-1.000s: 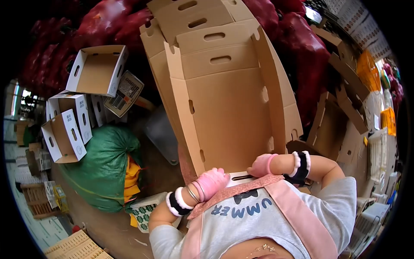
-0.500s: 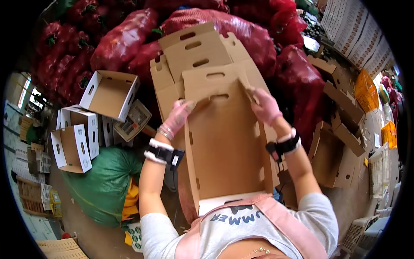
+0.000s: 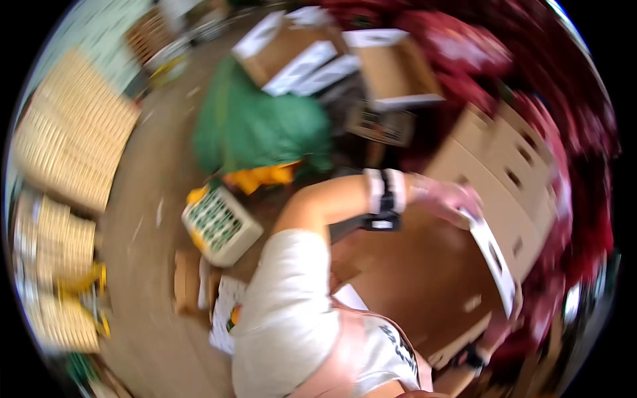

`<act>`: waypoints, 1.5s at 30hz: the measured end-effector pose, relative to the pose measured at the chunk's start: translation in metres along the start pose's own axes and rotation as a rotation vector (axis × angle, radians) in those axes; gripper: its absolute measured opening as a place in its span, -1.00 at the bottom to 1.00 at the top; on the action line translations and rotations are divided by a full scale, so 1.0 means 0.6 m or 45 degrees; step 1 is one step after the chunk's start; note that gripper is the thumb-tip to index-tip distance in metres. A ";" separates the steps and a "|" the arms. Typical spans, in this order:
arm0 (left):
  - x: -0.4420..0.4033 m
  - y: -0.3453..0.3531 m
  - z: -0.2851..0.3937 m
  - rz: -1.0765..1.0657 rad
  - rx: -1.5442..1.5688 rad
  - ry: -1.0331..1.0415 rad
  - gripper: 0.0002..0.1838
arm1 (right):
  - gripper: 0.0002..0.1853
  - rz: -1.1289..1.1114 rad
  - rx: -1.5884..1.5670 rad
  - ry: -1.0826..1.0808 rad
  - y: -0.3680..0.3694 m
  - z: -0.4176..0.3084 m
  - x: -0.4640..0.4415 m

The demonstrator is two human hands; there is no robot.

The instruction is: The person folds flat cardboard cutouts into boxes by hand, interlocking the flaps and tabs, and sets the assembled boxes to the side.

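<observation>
In front of my body is a cardboard box [image 3: 418, 272], brown inside, with a white end wall [image 3: 493, 262] now standing up and showing a hand hole. My left hand [image 3: 454, 202] is closed around one corner of that wall. At the opposite corner, my right hand [image 3: 507, 322] grips the wall too, its fingers partly hidden and smeared by motion. Beyond the raised wall lie flat brown cardboard blanks [image 3: 497, 172] with slots, stacked against red mesh sacks [image 3: 564, 132].
A green sack [image 3: 259, 126] sits to the left, with folded white boxes [image 3: 391, 66] behind it. A pale printed container [image 3: 222, 222] stands on the floor [image 3: 146, 265]. Stacks of cream-coloured trays [image 3: 73, 132] line the far left.
My view has swung left and tilted. The box's end flaps, loose before, are folded up into a white-faced wall, and both hands have moved onto its corners.
</observation>
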State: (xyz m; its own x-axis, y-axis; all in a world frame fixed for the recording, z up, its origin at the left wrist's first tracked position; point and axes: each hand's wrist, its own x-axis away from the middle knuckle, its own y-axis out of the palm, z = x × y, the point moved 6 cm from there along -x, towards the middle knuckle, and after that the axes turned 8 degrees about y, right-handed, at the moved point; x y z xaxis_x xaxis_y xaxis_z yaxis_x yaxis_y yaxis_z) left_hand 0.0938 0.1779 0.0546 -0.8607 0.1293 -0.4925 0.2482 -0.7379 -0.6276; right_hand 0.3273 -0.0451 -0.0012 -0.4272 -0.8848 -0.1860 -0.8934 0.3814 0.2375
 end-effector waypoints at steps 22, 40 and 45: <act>0.161 -0.193 0.037 0.588 -0.993 -0.733 -0.67 | -0.66 0.363 0.903 -0.098 -0.138 -0.138 0.001; 0.293 0.169 0.029 0.322 -0.172 -1.273 0.18 | 0.22 0.475 1.762 1.254 0.040 0.015 0.172; 0.253 0.190 0.102 0.290 -0.918 -1.348 -0.04 | -0.08 0.487 2.414 0.935 0.070 0.032 0.174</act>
State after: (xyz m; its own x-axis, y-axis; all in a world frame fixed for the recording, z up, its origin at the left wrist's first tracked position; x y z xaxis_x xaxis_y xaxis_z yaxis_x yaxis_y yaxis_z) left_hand -0.0356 0.0727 -0.0547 -0.6160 -0.7776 -0.1258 0.3313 -0.1109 -0.9370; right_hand 0.2427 -0.1162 -0.0287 -0.8921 -0.4465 0.0691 -0.0007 -0.1515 -0.9885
